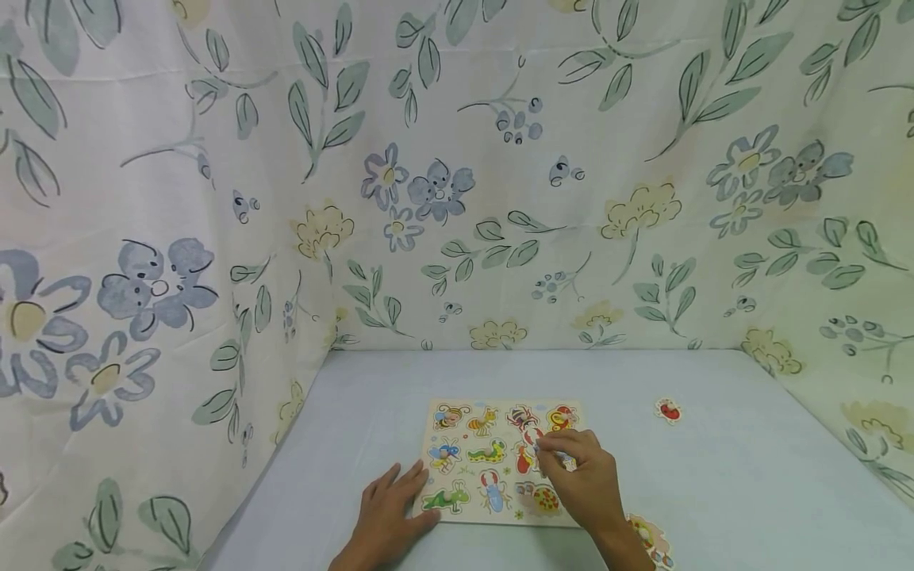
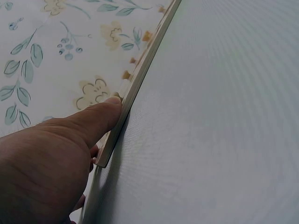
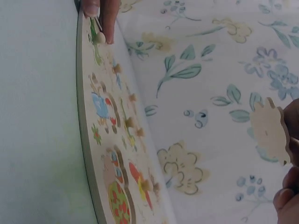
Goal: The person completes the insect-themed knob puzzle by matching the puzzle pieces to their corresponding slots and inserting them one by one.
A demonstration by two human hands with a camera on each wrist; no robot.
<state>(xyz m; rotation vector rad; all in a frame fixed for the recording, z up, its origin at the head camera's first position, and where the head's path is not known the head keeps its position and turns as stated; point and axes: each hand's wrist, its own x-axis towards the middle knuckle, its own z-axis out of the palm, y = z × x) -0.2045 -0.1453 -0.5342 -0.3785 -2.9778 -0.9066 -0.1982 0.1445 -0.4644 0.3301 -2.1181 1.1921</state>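
Observation:
A wooden peg puzzle board with insect pictures lies flat on the table. My left hand rests at its near left corner, fingers along the left edge. In the left wrist view the thumb presses the front edge. My right hand pinches a puzzle piece with red pincers above the board's right half; the right wrist view shows the piece's plain wooden back. Below on the board is a blue beetle picture with red pincers. A spotted picture shows beside it. The right hand hides part of the board.
A ladybug piece lies on the table to the right of the board. Another colourful piece is partly covered by the right wrist. Floral cloth surrounds the white table at the back and sides.

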